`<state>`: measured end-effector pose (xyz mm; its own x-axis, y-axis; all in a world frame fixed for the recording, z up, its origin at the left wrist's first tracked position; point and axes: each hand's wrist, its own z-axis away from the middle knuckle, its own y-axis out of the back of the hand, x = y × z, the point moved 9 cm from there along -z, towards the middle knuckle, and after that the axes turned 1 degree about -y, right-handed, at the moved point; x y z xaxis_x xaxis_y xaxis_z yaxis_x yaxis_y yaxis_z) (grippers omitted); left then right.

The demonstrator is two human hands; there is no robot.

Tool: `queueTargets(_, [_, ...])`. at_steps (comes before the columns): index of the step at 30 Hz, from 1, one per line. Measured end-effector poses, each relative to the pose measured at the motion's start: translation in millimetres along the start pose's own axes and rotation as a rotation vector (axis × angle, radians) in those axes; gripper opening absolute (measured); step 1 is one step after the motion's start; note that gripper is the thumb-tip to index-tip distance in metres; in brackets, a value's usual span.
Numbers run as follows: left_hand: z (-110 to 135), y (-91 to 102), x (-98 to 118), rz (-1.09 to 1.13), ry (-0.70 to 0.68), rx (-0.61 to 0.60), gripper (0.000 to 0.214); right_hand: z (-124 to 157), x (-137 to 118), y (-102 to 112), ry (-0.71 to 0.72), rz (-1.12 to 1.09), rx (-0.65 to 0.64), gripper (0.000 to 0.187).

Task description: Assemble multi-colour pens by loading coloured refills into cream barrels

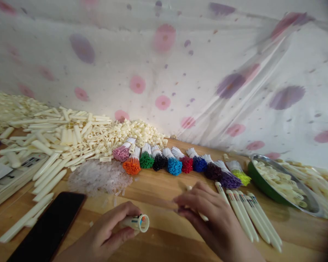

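Observation:
A short cream pen barrel (131, 222) sits in the grip of my left hand (106, 231), its round open end facing me; small blue and orange bits show inside. My right hand (207, 214) hovers just to the right, thumb and fingertips drawn together; motion blur hides whatever thin thing may be between them. Part of a cream piece (203, 217) shows beneath that hand. Beyond the hands runs a row of bundled pen refills with coloured ends, among them orange (131, 165), light blue (174, 165), red (186, 164) and purple (230, 178).
Several assembled cream pens (251, 218) lie at right, beside a green-sided bowl (265, 193) of cream parts. Clear plastic pieces (98, 176) and a large pile of cream parts (79, 131) spread left. A black phone (47, 227) and a power strip (13, 182) lie near the left edge.

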<state>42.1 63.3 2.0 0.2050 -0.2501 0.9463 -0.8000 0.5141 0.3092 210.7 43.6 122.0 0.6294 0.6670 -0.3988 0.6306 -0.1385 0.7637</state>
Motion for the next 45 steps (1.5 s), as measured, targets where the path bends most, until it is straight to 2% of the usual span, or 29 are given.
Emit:
queueTargets(3, [0, 1.6, 0, -0.015, -0.013, 0.007, 0.024, 1, -32, 9, 0.135, 0.056, 0.011, 0.016])
queueTargets(6, [1, 1.6, -1, -0.034, -0.018, 0.015, 0.025, 2, -42, 7, 0.187, 0.127, 0.015, 0.015])
queueTargets(14, [2, 0.7, -4, -0.062, -0.022, 0.024, 0.029, 2, -40, 1, 0.204, 0.160, 0.010, 0.016])
queueTargets(23, [2, 0.2, -7, -0.065, 0.061, 0.022, 0.026, 5, -41, -5, 0.239, 0.150, 0.026, 0.023])
queueTargets(28, [-2, -0.5, 4, -0.069, 0.025, 0.004, 0.024, 4, -41, -7, 0.226, 0.147, 0.003, 0.025])
queueTargets(38, [0, -1.0, 0, -0.045, -0.010, 0.010, 0.027, 5, -40, -7, 0.235, 0.125, 0.004, 0.024])
queueTargets(41, [-2, -2.1, 5, -0.067, -0.007, -0.003, 0.024, 5, -39, -8, 0.220, 0.129, -0.009, 0.022])
queueTargets(45, [-5, -1.2, 17, -0.137, -0.070, 0.017, 0.022, 3, -37, -6, 0.170, 0.105, 0.020, 0.019])
